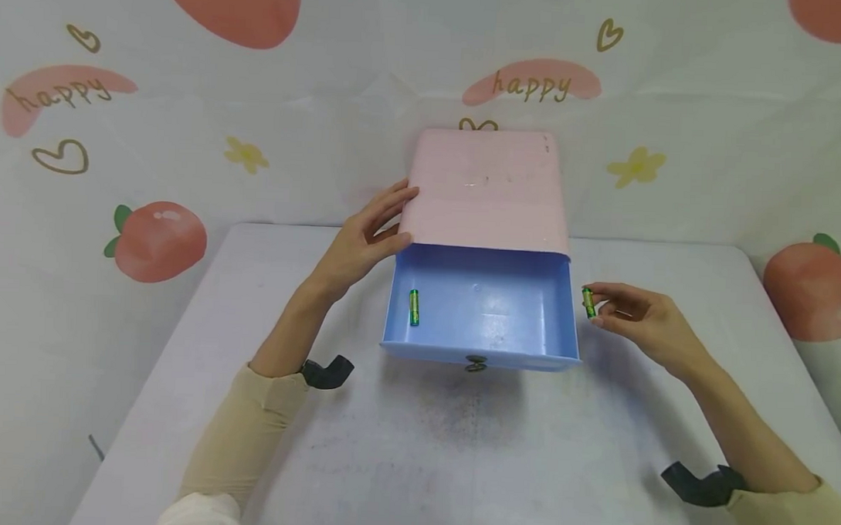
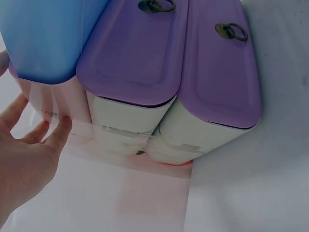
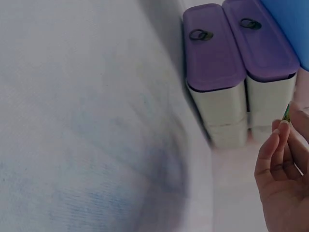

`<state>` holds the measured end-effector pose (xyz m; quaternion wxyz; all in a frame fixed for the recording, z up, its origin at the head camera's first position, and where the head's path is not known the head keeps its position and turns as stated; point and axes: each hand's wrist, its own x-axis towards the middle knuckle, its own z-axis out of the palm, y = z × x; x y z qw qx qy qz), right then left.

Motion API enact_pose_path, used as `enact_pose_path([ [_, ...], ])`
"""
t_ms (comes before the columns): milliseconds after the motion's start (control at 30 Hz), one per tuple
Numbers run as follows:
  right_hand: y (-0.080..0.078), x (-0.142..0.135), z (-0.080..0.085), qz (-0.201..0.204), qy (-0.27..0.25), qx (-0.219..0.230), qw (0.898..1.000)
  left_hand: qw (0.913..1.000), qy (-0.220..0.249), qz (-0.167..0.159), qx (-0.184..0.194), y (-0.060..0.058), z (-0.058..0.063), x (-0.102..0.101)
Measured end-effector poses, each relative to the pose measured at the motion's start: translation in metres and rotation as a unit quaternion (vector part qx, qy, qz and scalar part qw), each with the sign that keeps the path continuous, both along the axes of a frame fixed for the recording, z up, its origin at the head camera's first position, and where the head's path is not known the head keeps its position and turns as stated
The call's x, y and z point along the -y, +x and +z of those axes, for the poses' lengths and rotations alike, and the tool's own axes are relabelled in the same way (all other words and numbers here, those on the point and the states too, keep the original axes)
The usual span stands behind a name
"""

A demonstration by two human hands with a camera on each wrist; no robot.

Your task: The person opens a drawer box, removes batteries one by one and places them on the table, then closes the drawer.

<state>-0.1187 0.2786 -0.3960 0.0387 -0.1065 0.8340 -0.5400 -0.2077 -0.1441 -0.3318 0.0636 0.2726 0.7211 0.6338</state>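
A pink drawer case [image 1: 489, 188] has its blue drawer [image 1: 488, 315] pulled out toward me. Inside the drawer, near its left wall, lies a green battery [image 1: 414, 307]. My left hand [image 1: 362, 241] rests on the left side of the pink case, fingers spread and nearly straight; the left wrist view shows its fingertips against the pink wall. Just right of the drawer, my right hand [image 1: 644, 320] pinches a second green battery [image 1: 589, 302] between thumb and fingers. That battery is mostly covered by fingertips in the right wrist view.
Under the pink case, two white cases with closed purple drawers [image 2: 130, 53] are stacked, each with a ring pull [image 2: 231, 32]. Another ring pull [image 1: 476, 363] hangs on the blue drawer's front. A white table [image 1: 399, 463] bears the stack; a printed curtain [image 1: 357, 75] hangs behind.
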Motion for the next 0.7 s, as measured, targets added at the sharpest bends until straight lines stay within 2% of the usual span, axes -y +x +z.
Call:
enact_pose_path([
  [300,-0.005,-0.002,-0.02,0.017,0.004,-0.008,1.0,0.9999,-0.01,0.005,-0.005,0.001,0.0,-0.001],
  [500,-0.009,-0.002,-0.029,0.038,0.006,-0.045,0.998,0.9998,-0.01,0.007,-0.012,0.002,0.001,-0.002],
  [700,-0.012,-0.002,-0.035,0.047,0.01,-0.047,0.998,0.9999,-0.003,0.008,-0.009,0.002,0.001,-0.001],
])
